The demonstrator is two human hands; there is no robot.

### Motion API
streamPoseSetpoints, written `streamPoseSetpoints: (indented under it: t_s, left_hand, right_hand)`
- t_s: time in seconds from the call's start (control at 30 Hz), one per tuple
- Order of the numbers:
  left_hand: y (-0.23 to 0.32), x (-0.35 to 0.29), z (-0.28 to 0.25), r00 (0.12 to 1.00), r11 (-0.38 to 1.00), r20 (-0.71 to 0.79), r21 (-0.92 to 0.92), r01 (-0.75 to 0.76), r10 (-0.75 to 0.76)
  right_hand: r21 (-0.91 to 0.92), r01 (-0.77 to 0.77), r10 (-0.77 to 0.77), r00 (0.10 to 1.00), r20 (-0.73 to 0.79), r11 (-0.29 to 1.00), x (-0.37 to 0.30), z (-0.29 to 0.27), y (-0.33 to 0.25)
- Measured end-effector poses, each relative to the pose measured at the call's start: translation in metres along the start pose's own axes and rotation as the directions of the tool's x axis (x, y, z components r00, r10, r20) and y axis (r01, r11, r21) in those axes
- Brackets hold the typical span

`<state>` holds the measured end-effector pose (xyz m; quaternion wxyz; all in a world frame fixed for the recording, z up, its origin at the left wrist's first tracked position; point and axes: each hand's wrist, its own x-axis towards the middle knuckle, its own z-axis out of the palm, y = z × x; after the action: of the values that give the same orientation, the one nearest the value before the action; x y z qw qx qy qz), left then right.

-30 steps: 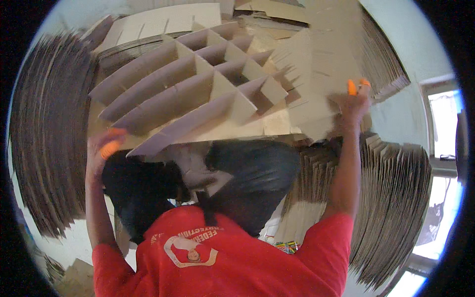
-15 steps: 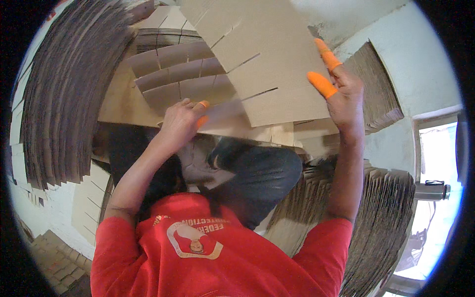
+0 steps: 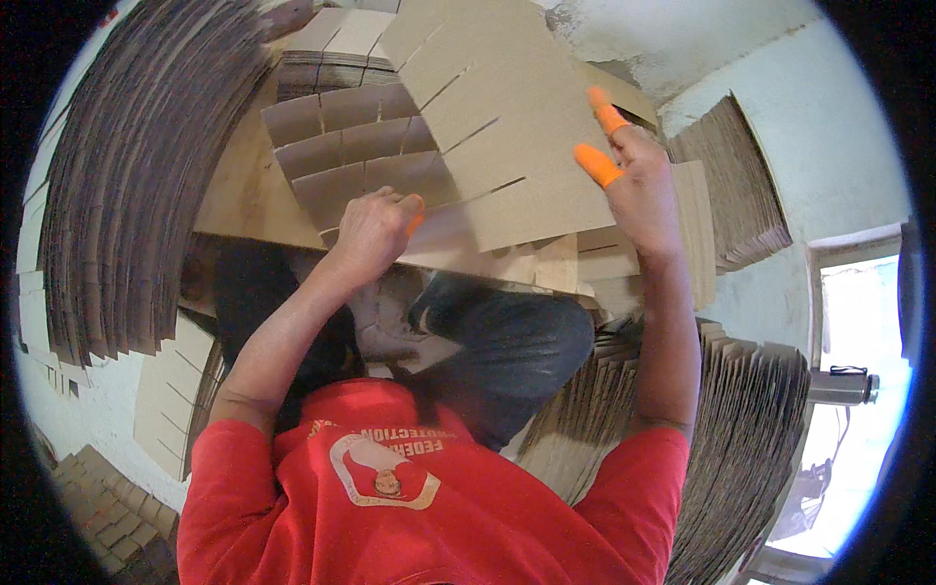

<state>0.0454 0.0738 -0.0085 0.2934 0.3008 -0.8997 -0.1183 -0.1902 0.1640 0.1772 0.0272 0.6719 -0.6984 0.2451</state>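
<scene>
A large slotted cardboard sheet [image 3: 526, 127] stands tilted across several upright cardboard strips [image 3: 366, 136], which have slots of their own. My right hand [image 3: 643, 190], with orange covers on thumb and forefinger, grips the sheet's right edge; the thumb lies over the front and its other fingers are partly hidden. Closed in a pinch, my left hand [image 3: 375, 229] holds the nearest strip close to the sheet's lower left edge. An orange cover shows on a left fingertip. Whether the sheet's slots are engaged with the strips is hard to see.
A wooden board [image 3: 239, 200] lies under the work. Tall cardboard stacks stand at left [image 3: 136, 185], far right [image 3: 726, 185] and lower right [image 3: 741, 429]. A bundle of slotted pieces [image 3: 331, 73] lies behind the strips. My bent leg [image 3: 507, 331] is below the board.
My right hand and the large sheet have moved left and slightly down. The left hand has shifted slightly right, its fingers curled tighter at the strip.
</scene>
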Motion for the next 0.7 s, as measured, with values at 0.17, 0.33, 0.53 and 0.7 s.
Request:
streamPoseSetpoints:
  t_s: [0.17,0.33,0.53,0.7]
  left_hand:
    - [0.002,0.003,0.003,0.997,0.992,-0.060,-0.111,-0.063,0.057]
    - [0.000,0.007,0.001,0.998,0.995,-0.041,-0.084,-0.055,0.052]
    - [0.003,0.013,0.001,0.999,0.995,-0.011,-0.094,-0.046,0.045]
    - [-0.003,0.014,0.008,0.999,0.998,0.031,-0.057,-0.036,0.038]
  right_hand:
    - [0.118,0.064,-0.067,0.997,0.023,0.991,0.004,0.022,0.016]
    - [0.228,0.109,-0.114,0.993,0.007,0.968,0.016,0.022,0.020]
    - [0.144,0.179,-0.182,0.983,0.006,0.973,0.018,0.033,0.017]
    - [0.029,0.228,-0.230,0.963,0.143,0.973,0.025,0.053,0.023]
